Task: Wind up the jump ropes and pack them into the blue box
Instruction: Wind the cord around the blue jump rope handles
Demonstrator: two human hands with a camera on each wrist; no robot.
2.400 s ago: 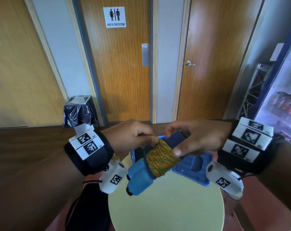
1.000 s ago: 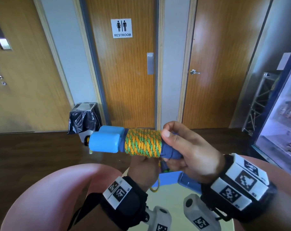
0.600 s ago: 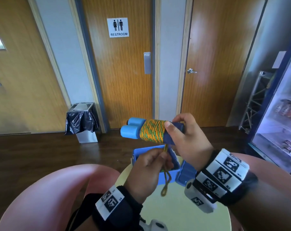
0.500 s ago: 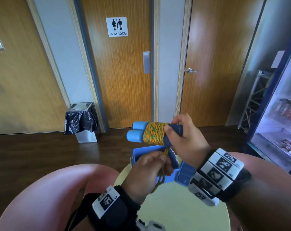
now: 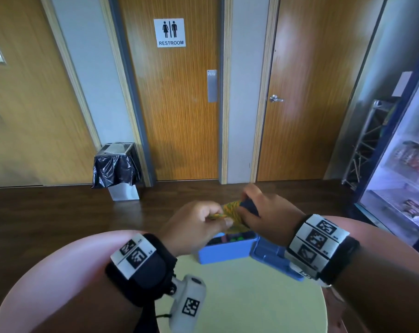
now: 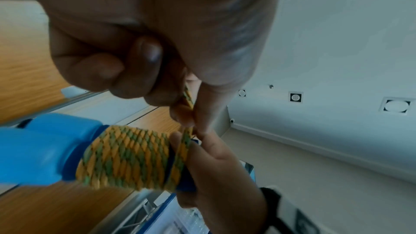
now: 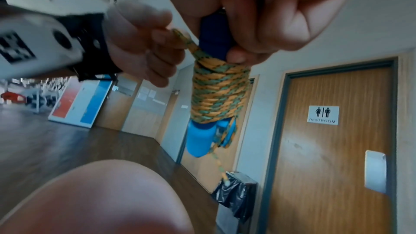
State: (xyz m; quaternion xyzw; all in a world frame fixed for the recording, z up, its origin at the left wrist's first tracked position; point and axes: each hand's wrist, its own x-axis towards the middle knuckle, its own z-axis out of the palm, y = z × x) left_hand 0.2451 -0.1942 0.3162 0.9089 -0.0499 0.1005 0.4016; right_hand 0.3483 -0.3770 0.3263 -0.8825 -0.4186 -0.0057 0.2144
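Note:
An orange-and-green jump rope (image 6: 126, 157) (image 7: 219, 92) (image 5: 232, 209) is wound tightly round its two blue handles (image 6: 40, 150) (image 7: 200, 140). My right hand (image 5: 263, 217) (image 7: 258, 24) grips the dark blue end of the handles (image 7: 212, 36), above the open blue box (image 5: 224, 252). My left hand (image 5: 196, 227) (image 6: 157, 42) pinches the loose rope end (image 6: 188, 96) (image 7: 183, 39) between thumb and forefinger, right beside the coil. Dark and coloured things lie inside the box; I cannot make them out.
The box stands on a round pale-yellow table (image 5: 247, 299), its lid (image 5: 273, 260) lying open to the right. My pink-clad knees (image 5: 59, 272) flank the table. Beyond are a bin (image 5: 117, 169), wooden doors (image 5: 179, 104) and a glass-fronted cooler (image 5: 405, 164).
The wound handles came down from chest height to just over the box. My left hand rose from below the coil and now pulls the rope end level with it.

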